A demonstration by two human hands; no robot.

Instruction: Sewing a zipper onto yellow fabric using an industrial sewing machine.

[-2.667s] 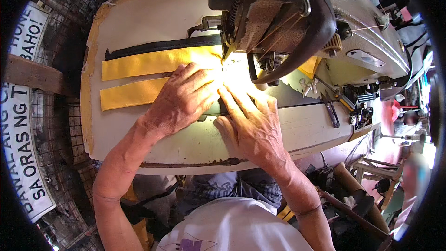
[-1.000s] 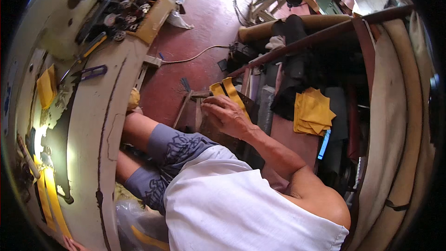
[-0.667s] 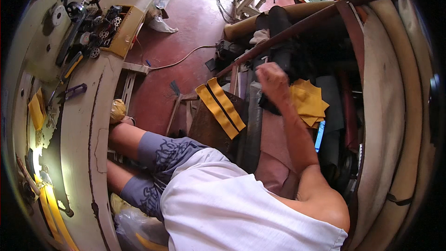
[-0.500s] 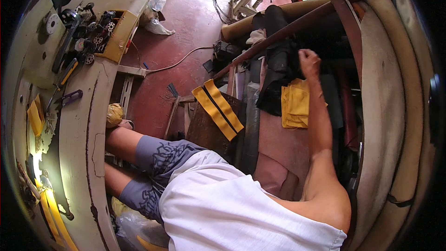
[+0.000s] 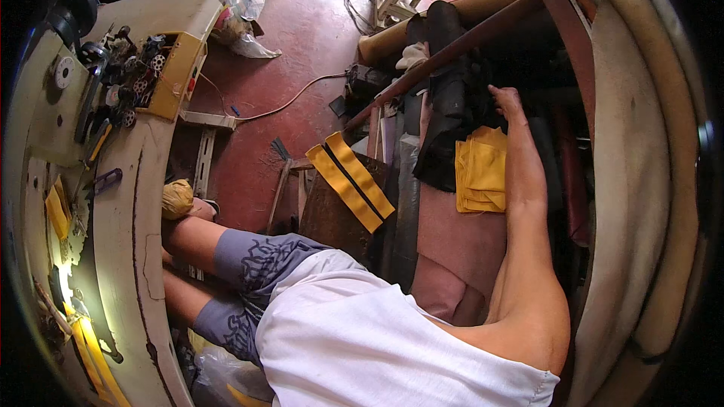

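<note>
My right arm reaches away from me on the right. My right hand (image 5: 507, 99) hangs over dark rolled material, its fingers loosely apart, with nothing visible in them. Near its forearm lies a stack of folded yellow fabric pieces (image 5: 480, 169), resting on reddish-brown sheet material (image 5: 460, 230). Black material (image 5: 445, 139) lies just left of the hand. A yellow piece with a dark band along its middle (image 5: 351, 181) sits on a brown board (image 5: 332, 215). My left hand is out of sight.
A sewing table (image 5: 124, 218) runs along the left, with a wooden tray (image 5: 172, 75), bobbins (image 5: 139, 87) and yellow-handled snips (image 5: 99, 139). Large beige rolls (image 5: 630, 173) stand on the right. A dark red bar (image 5: 467, 34) crosses above the rolls, and a cable (image 5: 294, 94) trails over the red floor.
My right hand has shifted slightly right and down, and its fingers have loosened from a fist-like curl. The whole view has tilted a little. The yellow pieces stay in place.
</note>
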